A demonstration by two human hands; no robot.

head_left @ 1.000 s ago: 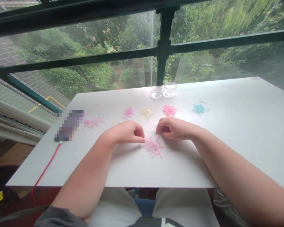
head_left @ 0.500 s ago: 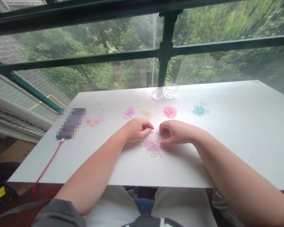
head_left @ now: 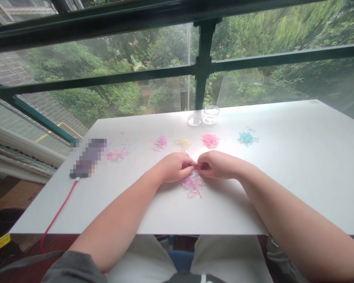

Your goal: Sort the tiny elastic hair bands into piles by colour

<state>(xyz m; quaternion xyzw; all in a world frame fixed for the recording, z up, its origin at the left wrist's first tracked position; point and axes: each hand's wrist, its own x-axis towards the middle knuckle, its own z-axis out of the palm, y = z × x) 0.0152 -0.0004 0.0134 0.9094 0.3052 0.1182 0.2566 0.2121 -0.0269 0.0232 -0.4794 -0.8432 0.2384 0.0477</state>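
My left hand (head_left: 177, 167) and my right hand (head_left: 216, 165) meet at the fingertips just beyond a mixed pile of small translucent loops (head_left: 192, 184), mostly pink and purple. Thumb and fingers of each hand are pinched together. Whatever lies between the fingertips is too small to make out. Past my hands, sorted by colour, lie a purple pile (head_left: 160, 143), a pale yellow pile (head_left: 183, 143), a pink pile (head_left: 210, 140) and a teal pile (head_left: 246, 137) of the same loops.
A clear round jar (head_left: 211, 115) stands at the table's far edge beside its clear lid (head_left: 194, 121). Left are another mixed pile (head_left: 118, 153) and a blurred phone (head_left: 88, 158) with a red cable (head_left: 60, 210). Green-framed windows rise behind the white table (head_left: 297, 165).
My hands have come together over the far side of the pile, from a small gap to fingertips meeting. My right fingers have closed into a pinch. The view has shifted slightly.
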